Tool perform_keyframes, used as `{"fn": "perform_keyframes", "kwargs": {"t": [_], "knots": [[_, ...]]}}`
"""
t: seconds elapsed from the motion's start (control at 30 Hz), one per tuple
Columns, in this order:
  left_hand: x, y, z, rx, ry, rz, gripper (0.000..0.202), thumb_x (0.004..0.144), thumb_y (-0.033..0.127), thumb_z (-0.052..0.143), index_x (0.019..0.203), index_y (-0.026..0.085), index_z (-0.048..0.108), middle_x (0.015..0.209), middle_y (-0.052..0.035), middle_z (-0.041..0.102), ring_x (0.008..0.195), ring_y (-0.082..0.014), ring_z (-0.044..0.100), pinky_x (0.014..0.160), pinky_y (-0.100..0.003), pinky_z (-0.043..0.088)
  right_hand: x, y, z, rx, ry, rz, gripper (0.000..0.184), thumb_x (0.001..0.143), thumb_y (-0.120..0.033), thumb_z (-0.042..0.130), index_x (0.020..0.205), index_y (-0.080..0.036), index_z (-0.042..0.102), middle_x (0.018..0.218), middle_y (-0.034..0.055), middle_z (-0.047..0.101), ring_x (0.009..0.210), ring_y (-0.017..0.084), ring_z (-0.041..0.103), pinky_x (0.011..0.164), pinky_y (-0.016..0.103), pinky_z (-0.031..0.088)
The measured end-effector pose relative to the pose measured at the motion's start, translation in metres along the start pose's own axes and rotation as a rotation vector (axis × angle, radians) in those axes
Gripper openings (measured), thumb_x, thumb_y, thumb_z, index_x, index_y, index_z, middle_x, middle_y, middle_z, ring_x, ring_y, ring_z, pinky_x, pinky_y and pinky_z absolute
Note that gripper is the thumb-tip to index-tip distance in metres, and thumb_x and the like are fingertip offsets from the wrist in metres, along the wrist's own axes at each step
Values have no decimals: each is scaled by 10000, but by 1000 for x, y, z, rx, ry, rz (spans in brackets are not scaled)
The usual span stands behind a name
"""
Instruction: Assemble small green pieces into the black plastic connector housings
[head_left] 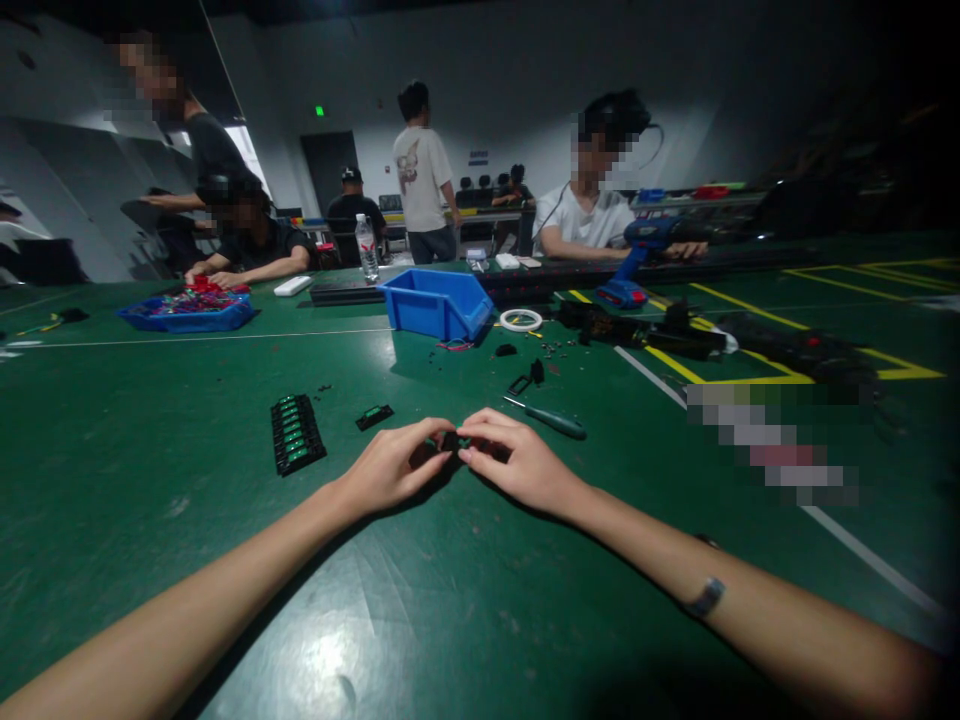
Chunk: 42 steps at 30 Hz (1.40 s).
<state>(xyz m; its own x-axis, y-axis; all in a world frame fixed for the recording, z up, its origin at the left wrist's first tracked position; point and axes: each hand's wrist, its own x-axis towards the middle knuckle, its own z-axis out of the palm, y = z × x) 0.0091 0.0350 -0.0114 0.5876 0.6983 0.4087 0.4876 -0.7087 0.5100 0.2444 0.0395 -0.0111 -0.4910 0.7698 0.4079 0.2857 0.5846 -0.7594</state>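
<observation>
Both hands meet over the green table, pinching a small black part between their fingertips. My left hand grips its left side with thumb and fingers. On the other side my right hand closes on it too; a bit of green shows at its fingertips. Fingers hide much of the part, so its exact kind is unclear. Left of my hands lies a single black piece with a green board. Farther left is a block of several similar black-and-green pieces in a row. A screwdriver with a green handle lies beyond my right hand.
Beyond my hands stand a blue bin, a white ring and scattered small screws. A blue tray of wires is at far left. A blue cordless drill stands back right. Co-workers sit across the table.
</observation>
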Motion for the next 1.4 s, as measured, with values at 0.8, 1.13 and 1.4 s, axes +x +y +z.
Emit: {"fn": "perform_keyframes", "kwargs": {"t": [0.8,1.13,1.4], "knots": [[2,-1,0,97,3,29,189,992,355,568,959,172,605,884,-38,599,763,-150,551,688,-269,416,1,-3,-1,-52,5,-17,150,933,-271,663,1027,-201,756,1015,72,675,856,175,652,739,312,541],[1,0,-1,195,-124,66,253,1001,398,557,1052,195,700,1039,-75,631,893,-179,651,799,-282,503,1,-2,-1,-94,39,-25,150,958,-237,625,1020,-199,756,1023,77,695,949,203,662,842,353,538],[2,5,-3,305,-146,44,293,992,425,550,1087,197,708,1048,-68,638,884,-181,664,769,-284,502,1,0,-1,-94,50,-25,155,960,-235,620,1017,-192,758,1014,74,695,936,199,668,830,343,533]]}}
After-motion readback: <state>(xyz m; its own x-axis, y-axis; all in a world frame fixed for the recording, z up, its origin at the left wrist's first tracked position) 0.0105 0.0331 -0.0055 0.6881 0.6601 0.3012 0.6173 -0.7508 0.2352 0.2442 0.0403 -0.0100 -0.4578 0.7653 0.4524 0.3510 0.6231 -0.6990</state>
